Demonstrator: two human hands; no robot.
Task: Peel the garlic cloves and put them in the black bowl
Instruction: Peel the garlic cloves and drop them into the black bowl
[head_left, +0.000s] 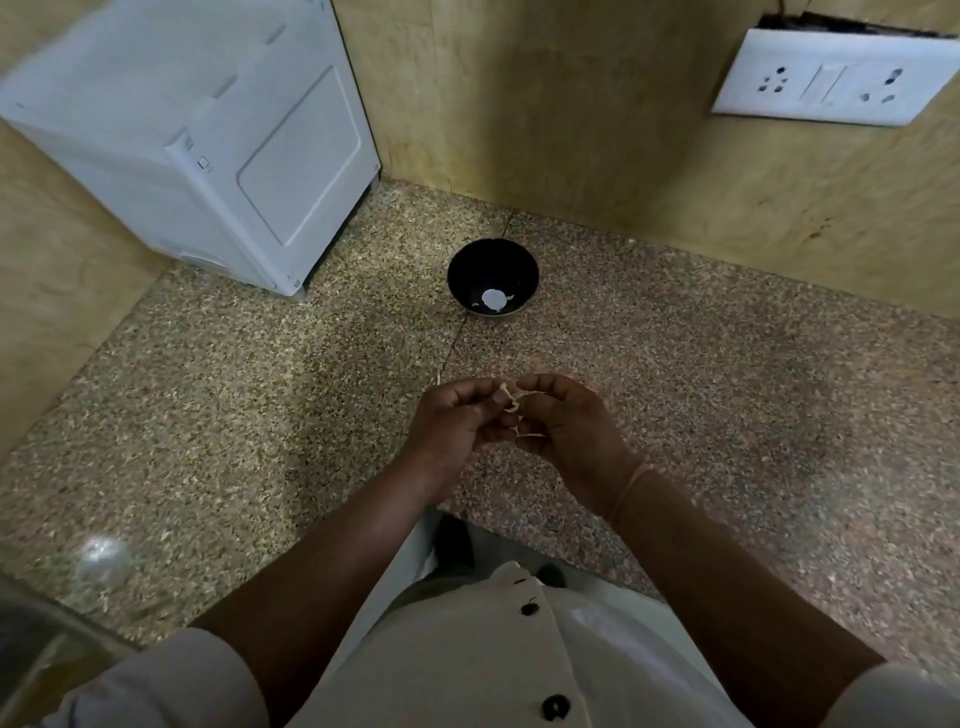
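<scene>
Left hand (457, 422) and right hand (571, 423) meet near centre over the speckled counter (249, 395), fingers curled, both pinching one garlic clove (511, 402); papery skin (530, 434) hangs loose. Black bowl (467, 270) stands farther off, apart from the hands, something pale inside.

Round black bowl (470, 265) on speckled stone counter (208, 415), centre rear; white boxy appliance (208, 130) to its left; white wall socket plate (831, 78) behind, right.
</scene>
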